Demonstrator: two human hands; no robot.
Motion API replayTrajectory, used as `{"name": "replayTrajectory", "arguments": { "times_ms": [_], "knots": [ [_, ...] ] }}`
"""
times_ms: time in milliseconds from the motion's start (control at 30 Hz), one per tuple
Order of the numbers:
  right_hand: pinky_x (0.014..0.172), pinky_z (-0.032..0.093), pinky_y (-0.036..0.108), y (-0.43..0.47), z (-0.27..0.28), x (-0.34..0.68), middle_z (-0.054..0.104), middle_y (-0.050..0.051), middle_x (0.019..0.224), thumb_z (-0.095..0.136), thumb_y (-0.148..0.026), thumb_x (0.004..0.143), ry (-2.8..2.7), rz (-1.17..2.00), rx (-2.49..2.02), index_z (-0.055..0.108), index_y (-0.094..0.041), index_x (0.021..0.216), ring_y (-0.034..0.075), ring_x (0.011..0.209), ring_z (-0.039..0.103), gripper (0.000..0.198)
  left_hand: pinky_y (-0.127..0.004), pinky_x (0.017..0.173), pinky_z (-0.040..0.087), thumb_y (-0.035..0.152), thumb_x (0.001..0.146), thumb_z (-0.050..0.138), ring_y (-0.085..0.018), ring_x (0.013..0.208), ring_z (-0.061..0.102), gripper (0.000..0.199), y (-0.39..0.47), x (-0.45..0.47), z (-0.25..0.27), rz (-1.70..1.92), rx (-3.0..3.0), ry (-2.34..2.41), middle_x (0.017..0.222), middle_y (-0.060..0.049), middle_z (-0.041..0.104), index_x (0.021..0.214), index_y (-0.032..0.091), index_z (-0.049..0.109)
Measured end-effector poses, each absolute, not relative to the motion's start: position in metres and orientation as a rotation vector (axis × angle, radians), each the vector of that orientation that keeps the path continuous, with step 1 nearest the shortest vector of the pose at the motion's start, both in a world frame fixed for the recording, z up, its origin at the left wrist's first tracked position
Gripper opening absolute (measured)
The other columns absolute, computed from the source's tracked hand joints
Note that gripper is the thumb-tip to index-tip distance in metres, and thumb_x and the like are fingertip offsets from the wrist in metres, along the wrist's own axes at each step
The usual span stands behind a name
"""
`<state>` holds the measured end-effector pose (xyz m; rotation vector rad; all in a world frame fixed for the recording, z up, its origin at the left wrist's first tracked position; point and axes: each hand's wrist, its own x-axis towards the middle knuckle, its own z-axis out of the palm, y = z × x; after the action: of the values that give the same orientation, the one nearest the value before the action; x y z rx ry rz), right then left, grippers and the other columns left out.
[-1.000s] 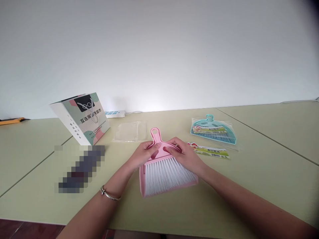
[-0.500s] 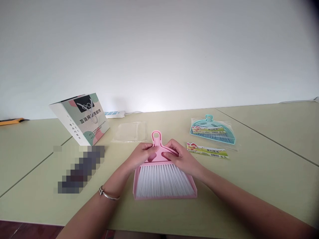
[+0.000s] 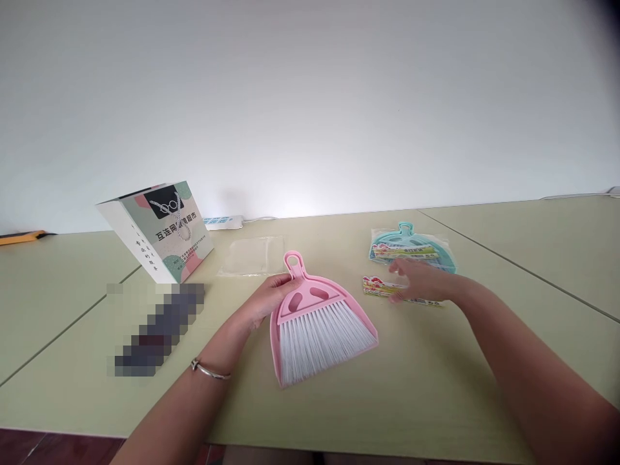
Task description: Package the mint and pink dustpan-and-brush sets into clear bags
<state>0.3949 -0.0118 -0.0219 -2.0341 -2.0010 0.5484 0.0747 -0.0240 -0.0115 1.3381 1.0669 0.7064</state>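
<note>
My left hand (image 3: pixel 272 298) grips a pink dustpan (image 3: pixel 277 342) near the base of its looped handle. Nested in the pan is a pink hand brush (image 3: pixel 310 300) with white bristles (image 3: pixel 324 342); the pair tilts, bristles toward me. My right hand (image 3: pixel 419 282) is off the dustpan, fingers apart, above a printed cardboard label (image 3: pixel 376 287) on the table. Just behind that hand lies a teal dustpan set (image 3: pixel 405 229) in clear plastic with a similar label; the hand covers part of both.
A paper gift bag (image 3: pixel 169 239) with a rope handle stands at the left. Beside it lies a clear plastic sleeve (image 3: pixel 252 255). A white power strip (image 3: pixel 225 223) rests by the wall. A pixelated dark patch (image 3: pixel 162 329) covers something on the table (image 3: pixel 436 413). An orange-yellow object (image 3: pixel 22 237) lies far left.
My right hand has let go of the pink dustpan and moved right, over the label. The dustpan and brush, still in my left hand, have turned so their bristle end slants.
</note>
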Motion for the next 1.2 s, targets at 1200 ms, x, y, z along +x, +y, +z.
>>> {"name": "replayTrajectory", "arguments": {
  "times_ms": [1200],
  "knots": [
    [0.070,0.037,0.033,-0.053,-0.028,0.271,0.061,0.006,0.087,0.064,-0.056,0.070,-2.449,0.098,-1.182,0.051,-0.019,0.078,0.023,0.083,0.053,0.040,-0.037,0.084,0.047,0.041,0.067,0.072,-0.025,0.102,0.059,0.053,-0.026,0.078,-0.010,0.551,1.407,0.953,0.109,-0.009,0.063,0.112,0.018,0.056]
  ]
}}
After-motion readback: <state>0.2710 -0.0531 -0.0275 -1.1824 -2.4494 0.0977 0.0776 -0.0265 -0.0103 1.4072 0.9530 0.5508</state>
